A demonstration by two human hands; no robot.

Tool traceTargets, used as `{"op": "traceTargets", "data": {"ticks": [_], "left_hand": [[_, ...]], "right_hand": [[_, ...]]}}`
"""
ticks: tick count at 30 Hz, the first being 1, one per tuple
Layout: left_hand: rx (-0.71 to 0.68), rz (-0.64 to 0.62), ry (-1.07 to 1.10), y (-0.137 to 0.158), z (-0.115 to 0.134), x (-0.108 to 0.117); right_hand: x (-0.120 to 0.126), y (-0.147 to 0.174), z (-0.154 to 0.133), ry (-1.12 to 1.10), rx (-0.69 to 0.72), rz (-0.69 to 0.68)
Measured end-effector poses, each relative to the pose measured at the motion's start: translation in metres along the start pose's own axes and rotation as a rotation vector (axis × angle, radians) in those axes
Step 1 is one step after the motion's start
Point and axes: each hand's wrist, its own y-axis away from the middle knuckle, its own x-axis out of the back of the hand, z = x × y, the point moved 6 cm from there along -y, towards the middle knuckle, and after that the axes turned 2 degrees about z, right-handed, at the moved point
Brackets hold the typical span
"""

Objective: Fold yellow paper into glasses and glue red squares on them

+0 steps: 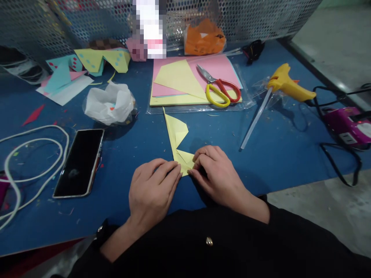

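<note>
A folded piece of yellow paper (177,133) lies on the blue table in front of me, its upper part spread in a wing-like shape and its lower end between my hands. My left hand (154,189) lies flat on the table with its fingertips on the paper's lower left edge. With thumb and fingers, my right hand (216,173) pinches the lower right corner of the paper. Beyond the paper, red-and-yellow-handled scissors (222,90) rest on a stack of coloured paper sheets (165,101) in a clear sleeve.
To the left are a phone (79,164), a white cable (31,141) and a tissue-lined bowl (110,103). Folded paper butterflies (101,60) stand behind them. At right lie a yellow glue gun (290,85) and a purple power strip (344,125). A perforated metal screen (101,23) borders the back.
</note>
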Motion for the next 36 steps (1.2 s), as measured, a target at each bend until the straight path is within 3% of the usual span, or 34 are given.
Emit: {"op": "traceTargets", "data": {"ticks": [9,15,22,30,36], "left_hand": [[-0.174,-0.101,-0.043,0.014,0.007,0.0],[-0.163,-0.192,-0.036,0.022,0.005,-0.002],[-0.196,-0.214,-0.055,0.023,0.009,-0.002],[-0.144,-0.149,0.046,0.024,0.008,0.001],[-0.108,-0.191,0.08,0.023,0.006,-0.001]], "right_hand": [[0.005,0.002,0.001,-0.06,-0.033,0.048],[0.022,0.022,0.004,-0.017,-0.014,0.24],[0.001,0.036,-0.021,0.135,0.406,-0.017],[-0.005,0.046,-0.022,0.381,0.478,-0.073],[-0.012,0.045,-0.03,0.43,0.493,-0.044]]}}
